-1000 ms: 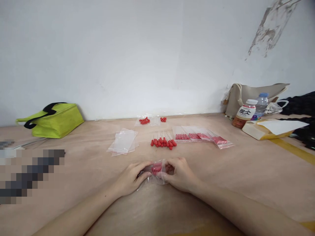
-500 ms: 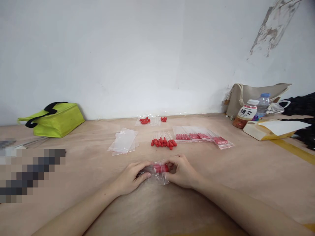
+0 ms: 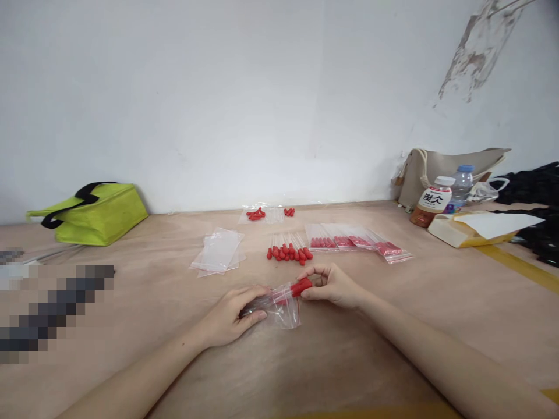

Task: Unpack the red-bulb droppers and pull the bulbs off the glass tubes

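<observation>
My left hand (image 3: pixel 240 314) grips a clear plastic zip bag (image 3: pixel 283 317) near the table's front. Several droppers with clear tubes and red rubber bulbs (image 3: pixel 301 287) lie partly in that bag, their bulbs sticking out of its right end. Thumb and fingers of my right hand (image 3: pixel 329 285) are closed on those bulbs. Just beyond is a row of loose droppers (image 3: pixel 290 253), bulbs toward me. To their right lie filled bags of droppers (image 3: pixel 349 240), overlapping. Flat clear bags (image 3: pixel 220 250) are stacked at the left.
More red bulbs (image 3: pixel 255 214) and clear tubes lie by the wall. A lime-green bag (image 3: pixel 102 215) stands at the left. At the right are a brown drink bottle (image 3: pixel 432 203), a water bottle (image 3: pixel 463 183), a beige bag (image 3: pixel 414 174) and an opened yellow-and-white packet (image 3: pixel 476 230).
My right hand has moved right and slightly up, drawing the red bulbs out past the bag's edge. My left hand keeps its grip on the bag.
</observation>
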Tool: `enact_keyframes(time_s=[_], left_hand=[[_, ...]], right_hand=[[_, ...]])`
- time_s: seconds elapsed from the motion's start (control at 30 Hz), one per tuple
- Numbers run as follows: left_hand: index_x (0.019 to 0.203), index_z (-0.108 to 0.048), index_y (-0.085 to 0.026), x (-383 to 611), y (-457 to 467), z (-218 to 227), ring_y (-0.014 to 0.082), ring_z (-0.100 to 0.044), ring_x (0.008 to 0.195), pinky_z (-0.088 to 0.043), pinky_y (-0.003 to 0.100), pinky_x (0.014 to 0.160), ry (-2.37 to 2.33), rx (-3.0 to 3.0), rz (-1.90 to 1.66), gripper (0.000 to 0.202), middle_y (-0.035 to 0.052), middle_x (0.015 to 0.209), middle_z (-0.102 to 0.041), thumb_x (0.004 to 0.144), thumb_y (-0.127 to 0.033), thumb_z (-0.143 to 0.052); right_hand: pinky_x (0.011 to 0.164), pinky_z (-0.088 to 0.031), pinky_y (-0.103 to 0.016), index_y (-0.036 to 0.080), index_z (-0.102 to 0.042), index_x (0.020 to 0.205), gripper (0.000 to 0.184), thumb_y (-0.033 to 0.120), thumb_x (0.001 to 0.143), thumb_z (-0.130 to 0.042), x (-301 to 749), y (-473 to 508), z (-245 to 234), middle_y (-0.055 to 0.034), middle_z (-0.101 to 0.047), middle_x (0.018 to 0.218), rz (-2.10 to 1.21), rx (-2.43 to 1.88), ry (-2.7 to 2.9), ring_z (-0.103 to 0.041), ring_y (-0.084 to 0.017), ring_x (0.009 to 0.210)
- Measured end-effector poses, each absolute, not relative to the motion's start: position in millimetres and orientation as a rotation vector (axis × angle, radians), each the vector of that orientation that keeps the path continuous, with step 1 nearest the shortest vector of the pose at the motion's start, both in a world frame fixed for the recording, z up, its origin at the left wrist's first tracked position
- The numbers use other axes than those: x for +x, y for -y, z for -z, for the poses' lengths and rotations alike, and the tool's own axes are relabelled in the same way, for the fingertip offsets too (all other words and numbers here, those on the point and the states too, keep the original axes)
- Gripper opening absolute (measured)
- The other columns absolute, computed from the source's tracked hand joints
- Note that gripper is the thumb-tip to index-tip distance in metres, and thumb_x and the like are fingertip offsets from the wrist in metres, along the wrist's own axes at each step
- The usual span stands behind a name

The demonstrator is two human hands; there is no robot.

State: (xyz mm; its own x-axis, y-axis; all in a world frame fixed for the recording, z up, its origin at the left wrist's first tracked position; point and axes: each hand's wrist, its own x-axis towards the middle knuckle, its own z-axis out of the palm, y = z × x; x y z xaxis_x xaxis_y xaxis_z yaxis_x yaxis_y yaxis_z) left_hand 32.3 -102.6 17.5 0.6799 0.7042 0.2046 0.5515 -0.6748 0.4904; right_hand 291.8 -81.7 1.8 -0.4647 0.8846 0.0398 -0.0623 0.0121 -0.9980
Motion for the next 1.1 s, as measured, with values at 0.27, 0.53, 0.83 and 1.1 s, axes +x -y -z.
enact_keyframes(time_s=[0.27,0.53,0.83,1.1], left_hand=[[0.131,-0.038,-0.026,15.9,100.1,-23.8,0.0244,-0.04,0.122,-0.033,0.043,0.101,-0.79,2.586,-0.393,0.059,0.0075,0.132,-0.045,0.077,-0.037,-0.059],[0.093,-0.066,-0.017,47.8,93.4,-32.4,0.0194,-0.061,0.086,-0.048,0.037,0.082,-1.208,1.966,-0.768,0.03,0.0066,0.095,-0.067,0.083,-0.041,-0.05],[0.077,-0.061,-0.012,95.3,86.1,-46.7,0.0147,-0.065,0.072,-0.052,0.023,0.068,-0.983,0.914,-0.71,0.013,0.0079,0.077,-0.068,0.077,-0.025,-0.061],[0.073,-0.061,-0.013,66.1,36.8,-55.1,0.0153,-0.063,0.065,-0.049,0.025,0.062,-1.249,1.359,-0.614,0.026,0.0057,0.071,-0.068,0.066,-0.037,-0.067]], right_hand=[[0.058,-0.047,-0.024,0.016,-0.062,0.074,0.018,0.02,0.06,-0.073,347.7,58.3,-33.7,-0.0018,-0.068,0.071,-1.517,-0.881,1.54,-0.061,-0.011,0.061],[0.062,-0.049,-0.029,0.018,-0.059,0.081,0.024,0.027,0.062,-0.07,325.3,64.6,-29.6,-0.0036,-0.067,0.077,-0.859,-0.931,1.446,-0.062,-0.015,0.068],[0.073,-0.048,-0.029,0.017,-0.055,0.089,0.016,0.009,0.078,-0.049,258.5,101.9,-3.1,-0.0069,-0.064,0.088,0.258,-0.494,2.076,-0.058,-0.014,0.08],[0.075,-0.047,-0.033,0.02,-0.053,0.106,0.031,0.015,0.076,-0.055,268.3,96.1,2.1,-0.0064,-0.06,0.095,0.084,-0.697,2.068,-0.056,-0.016,0.085]])
